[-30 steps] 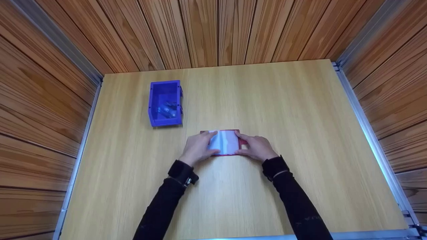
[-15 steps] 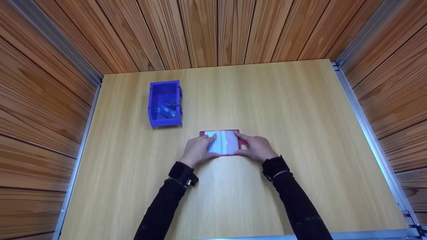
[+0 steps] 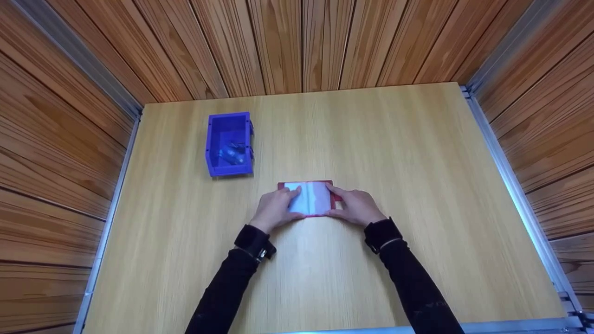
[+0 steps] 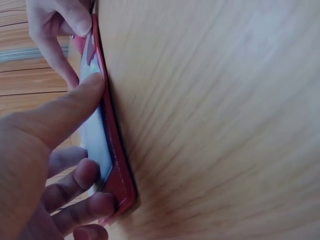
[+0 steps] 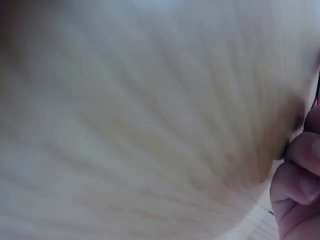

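A small booklet in a red stitched cover [image 4: 118,150] lies spread open on the table, its pale bluish pages [image 3: 319,197] facing up. My left hand [image 3: 273,208] holds its left half. In the left wrist view, that thumb [image 4: 75,107] presses the near edge while curled fingertips [image 4: 86,172] touch the page and cover corner. On the other side, my right hand [image 3: 361,206] grips the right edge between thumb and fingers. A red tab [image 3: 338,197] sticks out beside it. The right wrist view shows mostly blurred tabletop, with curled fingers [image 5: 300,175] at its right border.
A blue plastic bin [image 3: 209,144] stands at the back left, with a few clear bluish items [image 3: 233,153] inside that are too blurred to identify. Wood-plank walls [image 3: 278,46] enclose the light wooden table [image 3: 394,153]. A metal rail [image 3: 501,326] runs along its front edge.
The left fingers have shifted slightly on the booklet, and more of the left page's upper corner shows than a second ago. My right hand and the bin have hardly moved.
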### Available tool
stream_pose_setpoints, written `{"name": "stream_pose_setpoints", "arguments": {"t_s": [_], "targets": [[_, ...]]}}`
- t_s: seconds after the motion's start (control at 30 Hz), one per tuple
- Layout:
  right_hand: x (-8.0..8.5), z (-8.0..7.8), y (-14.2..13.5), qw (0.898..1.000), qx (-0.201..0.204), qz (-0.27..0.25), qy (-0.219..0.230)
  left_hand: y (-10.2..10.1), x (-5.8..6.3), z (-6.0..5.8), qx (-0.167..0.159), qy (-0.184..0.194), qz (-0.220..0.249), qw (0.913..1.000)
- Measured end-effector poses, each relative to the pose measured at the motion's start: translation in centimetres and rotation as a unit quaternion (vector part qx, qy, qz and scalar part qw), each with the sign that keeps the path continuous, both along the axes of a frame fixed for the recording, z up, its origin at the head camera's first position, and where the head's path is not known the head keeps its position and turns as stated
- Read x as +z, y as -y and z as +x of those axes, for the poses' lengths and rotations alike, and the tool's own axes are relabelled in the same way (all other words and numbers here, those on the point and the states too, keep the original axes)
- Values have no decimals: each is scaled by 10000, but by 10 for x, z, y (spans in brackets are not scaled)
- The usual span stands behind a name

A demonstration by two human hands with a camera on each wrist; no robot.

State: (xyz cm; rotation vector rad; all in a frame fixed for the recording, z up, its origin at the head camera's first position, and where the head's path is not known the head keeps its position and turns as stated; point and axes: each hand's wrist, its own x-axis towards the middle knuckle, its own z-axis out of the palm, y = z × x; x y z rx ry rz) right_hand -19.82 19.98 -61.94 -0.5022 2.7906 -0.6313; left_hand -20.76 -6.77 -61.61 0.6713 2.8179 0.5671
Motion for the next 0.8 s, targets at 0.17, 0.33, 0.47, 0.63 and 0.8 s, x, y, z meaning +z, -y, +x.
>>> {"name": "stream_pose_setpoints", "arguments": {"t_s": [0.17,0.33,0.47,0.63,0.8], "targets": [[2,2,6,9998,9,46,208,1,0,0,37,105,126,9999],[4,3,13,9994,256,98,219,2,-1,0,53,242,162,9996],[5,3,19,9992,376,86,97,3,0,0,142,435,357,9983],[3,4,27,9992,382,47,-88,4,1,-1,68,323,488,9983],[2,4,30,9991,246,-18,-343,6,1,-1,-272,-73,312,9991]]}}
